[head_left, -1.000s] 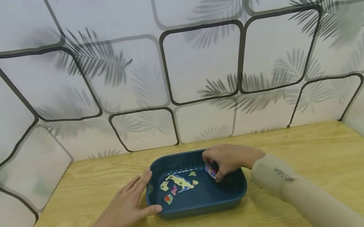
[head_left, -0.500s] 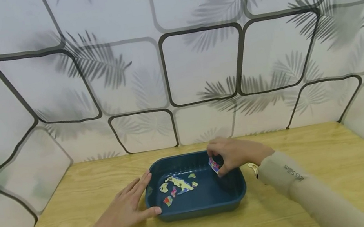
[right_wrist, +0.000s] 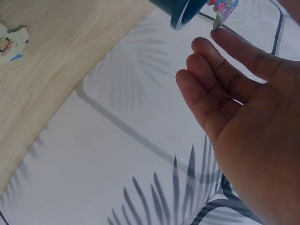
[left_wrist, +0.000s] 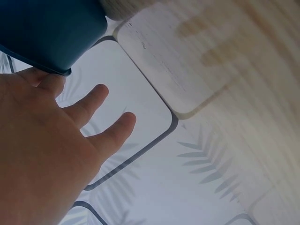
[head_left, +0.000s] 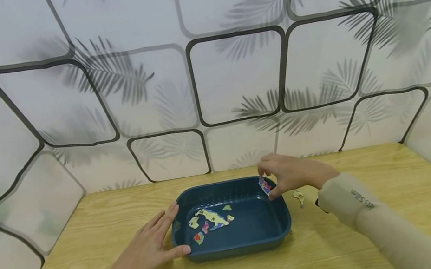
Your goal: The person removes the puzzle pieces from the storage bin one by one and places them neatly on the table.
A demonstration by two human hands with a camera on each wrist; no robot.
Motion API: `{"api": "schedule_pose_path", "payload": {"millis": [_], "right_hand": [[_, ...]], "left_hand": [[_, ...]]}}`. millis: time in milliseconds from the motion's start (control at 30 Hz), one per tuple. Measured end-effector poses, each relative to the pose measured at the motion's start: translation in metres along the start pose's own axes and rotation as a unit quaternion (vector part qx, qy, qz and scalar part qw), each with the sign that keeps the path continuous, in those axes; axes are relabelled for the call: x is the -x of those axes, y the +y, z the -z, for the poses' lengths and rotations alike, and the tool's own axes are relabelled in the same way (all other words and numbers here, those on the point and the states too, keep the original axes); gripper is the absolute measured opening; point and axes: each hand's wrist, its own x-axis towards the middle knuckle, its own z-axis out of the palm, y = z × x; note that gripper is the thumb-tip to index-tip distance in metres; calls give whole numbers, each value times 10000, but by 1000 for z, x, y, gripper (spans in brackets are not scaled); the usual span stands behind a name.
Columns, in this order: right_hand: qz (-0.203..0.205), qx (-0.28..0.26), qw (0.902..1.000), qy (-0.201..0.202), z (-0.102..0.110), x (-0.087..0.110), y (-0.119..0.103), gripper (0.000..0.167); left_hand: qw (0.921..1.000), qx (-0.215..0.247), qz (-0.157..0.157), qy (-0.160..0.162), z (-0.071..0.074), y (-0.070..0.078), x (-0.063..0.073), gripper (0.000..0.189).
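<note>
A dark blue rectangular basin [head_left: 238, 251] stands on the wooden table. My right hand [head_left: 291, 173] pinches a flat, pink-and-blue irregular cut-out piece [head_left: 265, 186] between thumb and fingertips, over the basin's back right corner. In the right wrist view that colourful piece [right_wrist: 226, 11] shows at the index fingertip. My left hand [head_left: 145, 250] lies against the basin's left side, fingers spread along the rim and thumb at the front left corner. Inside the basin are a large pale yellow piece [head_left: 213, 217], a red-and-green piece [head_left: 199, 237] and several smaller ones.
One pale yellow cut-out piece [head_left: 299, 197] lies on the table [head_left: 125, 205] just right of the basin. Behind the table rises a wall covering [head_left: 168, 156] with dark outlines and grey leaves; similar panels flank both sides.
My right hand has moved right and slightly back with the pink-and-blue piece, uncovering the yellow piece on the table. The left hand stays at the basin's side.
</note>
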Motion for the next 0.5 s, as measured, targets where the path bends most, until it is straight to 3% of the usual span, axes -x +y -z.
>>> {"api": "schedule_pose_path", "payload": {"millis": [333,500], "right_hand": [[51,-100,9996,258,1,12,12,44],[-141,-57,9996,246,4,18,16,45]], "left_hand": [[10000,43,1,-11,-1,0,0,95],[10000,20,11,31,-1,0,0,94]]}}
